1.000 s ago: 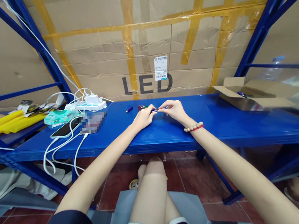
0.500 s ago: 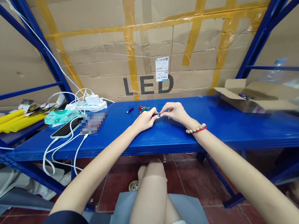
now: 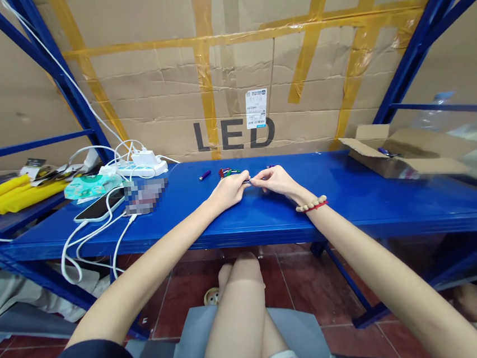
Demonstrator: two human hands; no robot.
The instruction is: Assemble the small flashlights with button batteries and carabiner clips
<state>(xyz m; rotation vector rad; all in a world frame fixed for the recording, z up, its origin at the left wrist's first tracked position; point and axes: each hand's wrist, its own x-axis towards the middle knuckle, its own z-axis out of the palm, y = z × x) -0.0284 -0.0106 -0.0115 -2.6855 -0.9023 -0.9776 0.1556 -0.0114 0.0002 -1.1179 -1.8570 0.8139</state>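
Over the front middle of the blue table (image 3: 175, 224), my two hands meet. My left hand (image 3: 230, 193) is closed around a small slim piece, dark and silvery (image 3: 246, 182); its kind is too small to make out. The fingertips of my right hand (image 3: 276, 181) are pinched together at the right end of that piece. Just beyond my left hand lie small red and green pieces (image 3: 226, 173), partly hidden by it. A short purple cylinder (image 3: 205, 175) rests further left. Behind my right hand, a small dark piece (image 3: 270, 166) shows in part.
At left are a phone (image 3: 100, 205) with white cables, a blurred-out flat item (image 3: 146, 196), a power strip (image 3: 144, 166), a teal packet (image 3: 91, 186) and yellow rolls (image 3: 16, 195). An open cardboard box (image 3: 406, 165) stands right. A large carton (image 3: 154, 97) backs the table.
My hands stay together, with the right fingers slightly nearer the left hand. A small dark piece now shows behind my right hand. The view has shifted slightly.
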